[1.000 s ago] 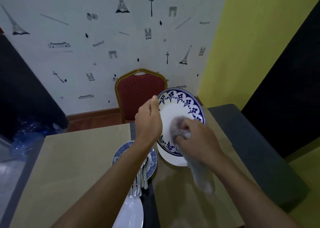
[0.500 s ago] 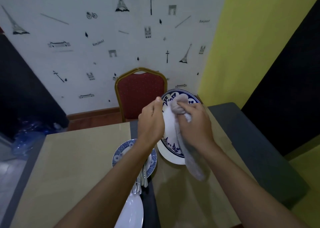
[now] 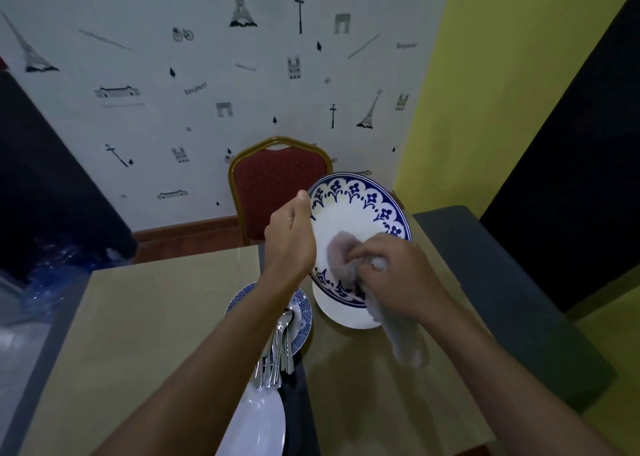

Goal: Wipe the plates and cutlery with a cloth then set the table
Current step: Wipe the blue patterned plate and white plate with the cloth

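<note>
My left hand (image 3: 290,237) grips the left rim of a white plate with a blue floral border (image 3: 360,209), holding it tilted up above the table. My right hand (image 3: 398,275) grips a grey cloth (image 3: 341,256) and presses it on the lower middle of the plate's face; the cloth's tail (image 3: 405,338) hangs below my wrist. A second white plate (image 3: 341,315) lies on the table just under the raised one. Left of it, a small blue-patterned plate (image 3: 303,312) carries several pieces of cutlery (image 3: 277,351). Another white plate (image 3: 258,424) lies at the near edge.
The beige table (image 3: 138,334) has a dark strip (image 3: 298,414) down its middle. A red chair with a gold frame (image 3: 277,185) stands at the far side against the wallpapered wall. A grey bench (image 3: 512,299) runs along the right side.
My right hand moved the cloth from the plate's upper left rim down to its lower middle. The left hand kept its hold and the plate's face is more exposed.
</note>
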The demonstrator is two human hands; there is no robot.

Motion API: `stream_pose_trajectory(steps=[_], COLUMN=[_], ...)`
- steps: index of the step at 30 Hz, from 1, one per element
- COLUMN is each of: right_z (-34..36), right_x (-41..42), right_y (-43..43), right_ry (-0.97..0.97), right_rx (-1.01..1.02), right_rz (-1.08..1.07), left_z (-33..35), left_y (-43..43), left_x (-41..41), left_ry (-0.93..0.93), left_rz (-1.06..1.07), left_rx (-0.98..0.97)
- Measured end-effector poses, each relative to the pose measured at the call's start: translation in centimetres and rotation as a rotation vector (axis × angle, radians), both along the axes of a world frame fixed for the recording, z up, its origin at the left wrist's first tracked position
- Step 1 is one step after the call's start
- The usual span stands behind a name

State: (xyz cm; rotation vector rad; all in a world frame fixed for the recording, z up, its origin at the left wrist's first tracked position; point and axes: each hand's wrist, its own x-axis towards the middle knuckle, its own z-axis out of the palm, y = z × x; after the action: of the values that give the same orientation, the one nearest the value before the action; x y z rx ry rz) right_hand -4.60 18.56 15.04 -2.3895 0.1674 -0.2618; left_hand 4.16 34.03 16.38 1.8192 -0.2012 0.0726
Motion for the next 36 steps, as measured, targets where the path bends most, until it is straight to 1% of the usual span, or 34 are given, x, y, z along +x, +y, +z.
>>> stream_pose_trajectory(steps=[3,4,5,8,10,13,16,17,18,20,21,22,23,27,29,31,36], right_z=[-0.5,-0.6,-0.5,-0.1,0.4,1.4,1.6,1.5,1.3,0.8,0.4,0.2,0.0,-0.2,0.0,0.1,-0.2], right_x=[0.8,1.1,1.2,1.0,0.5,-1.0,-2.1,-2.3,-2.2,-1.9,-1.8,-1.9,-1.9,-2.0,-1.9,-2.1,-2.1], right_y=[-0.3,-0.4,-0.2,0.7,1.7,3.3,3.1,2.7,2.2,1.1,0.4,-0.2,-0.8,-3.3,-4.2,-4.8,-5.3], right_ry=[-0.07,-0.066,-0.063,-0.064,-0.102,-0.112,0.002,0.061,0.107,0.152,0.175,0.176,0.151,0.022,-0.031,-0.071,-0.091], right_rx=[-0.027,-0.015,0.008,0.084,0.145,0.301,0.493,0.517,0.477,0.266,0.201,0.192,0.222,0.445,0.53,0.605,0.722], right_rz=[-0.288,-0.324,-0.316,-0.17,-0.059,0.091,0.205,0.215,0.21,0.164,0.135,0.107,0.06,-0.198,-0.303,-0.374,-0.458], left_z=[0.0,0.0,0.0,0.2,0.2,-0.3,-1.2,-1.6,-2.1,-3.2,-3.7,-4.2,-4.8,-7.6,-9.1,-10.8,-15.9], left_y=[-0.5,-0.7,-0.7,-1.0,-1.1,-0.9,-0.7,-0.6,-0.6,-0.5,-0.5,-0.5,-0.4,-0.1,0.0,0.1,0.4], left_x=[-0.4,-0.5,-0.6,-0.8,-0.8,-0.9,-0.7,-0.6,-0.5,-0.4,-0.4,-0.5,-0.5,-1.1,-1.9,-2.9,-4.5], left_ry=[0.025,0.019,0.01,-0.002,0.003,0.001,0.003,0.006,0.008,0.013,0.023,0.038,0.065,0.163,0.23,0.311,0.437], left_rz=[-0.002,0.0,0.001,-0.002,-0.021,-0.061,-0.061,-0.055,-0.053,-0.051,-0.051,-0.054,-0.054,-0.093,-0.144,-0.178,-0.251], left_rx=[-0.013,-0.007,0.002,0.028,0.042,0.018,-0.014,-0.02,-0.022,-0.009,0.001,0.014,0.032,0.106,0.088,0.053,0.153])
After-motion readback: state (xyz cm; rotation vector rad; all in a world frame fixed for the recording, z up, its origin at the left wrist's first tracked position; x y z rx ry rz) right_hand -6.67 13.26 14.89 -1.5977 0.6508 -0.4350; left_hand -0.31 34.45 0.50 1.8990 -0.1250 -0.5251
